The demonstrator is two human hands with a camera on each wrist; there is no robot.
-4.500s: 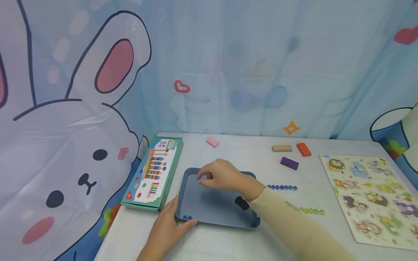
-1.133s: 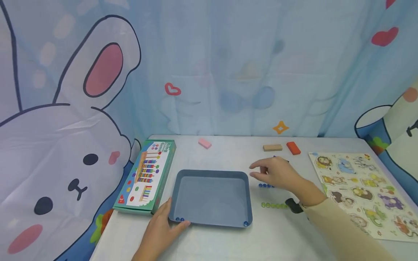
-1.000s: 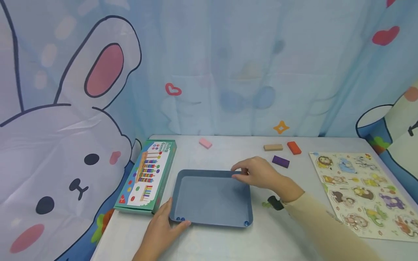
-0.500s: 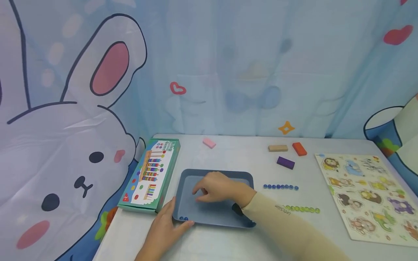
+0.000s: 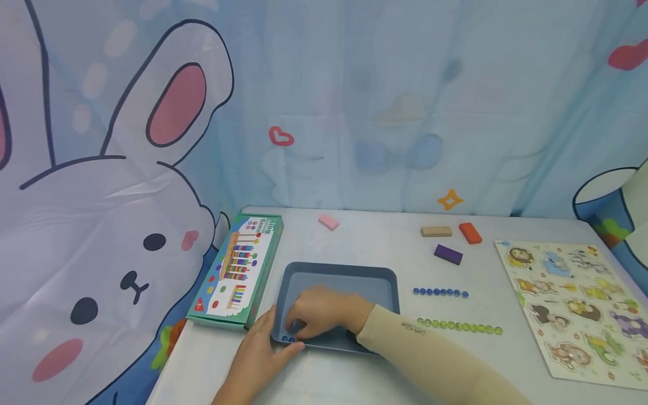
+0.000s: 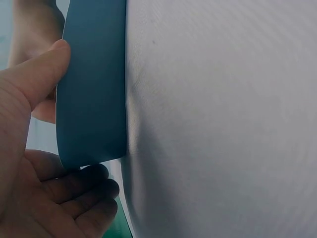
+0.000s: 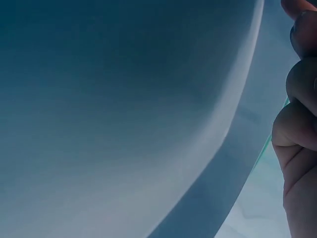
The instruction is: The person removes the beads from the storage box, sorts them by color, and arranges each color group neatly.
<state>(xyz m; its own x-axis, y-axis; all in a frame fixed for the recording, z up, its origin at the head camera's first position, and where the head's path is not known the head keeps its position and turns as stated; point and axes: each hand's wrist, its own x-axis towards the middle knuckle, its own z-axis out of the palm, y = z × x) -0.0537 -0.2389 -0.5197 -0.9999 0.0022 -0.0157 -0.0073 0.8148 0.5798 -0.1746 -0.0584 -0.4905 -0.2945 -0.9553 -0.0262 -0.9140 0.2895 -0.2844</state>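
Note:
A blue tray (image 5: 374,281) lies on the white table (image 5: 374,242). My left hand (image 5: 267,342) grips its near-left corner, thumb on the rim (image 6: 91,99) and fingers (image 6: 84,186) under it. My right hand (image 5: 310,318) reaches into the tray's near-left corner with its fingers (image 7: 302,99) curled down beside two small blue beads (image 5: 288,339). Whether it pinches a bead is hidden. The right wrist view shows mostly the tray's floor (image 7: 124,99).
A row of blue beads (image 5: 439,292) and a row of green beads (image 5: 458,325) lie right of the tray. A toy box (image 5: 238,270) sits at the left, an animal puzzle board (image 5: 572,304) at the right. Pink (image 5: 329,221), tan (image 5: 436,231), orange (image 5: 470,233) and purple (image 5: 448,253) blocks lie behind.
My right hand has moved from the blue bead row, across the tray, down to its near-left corner. The left hand has kept its hold on the tray.

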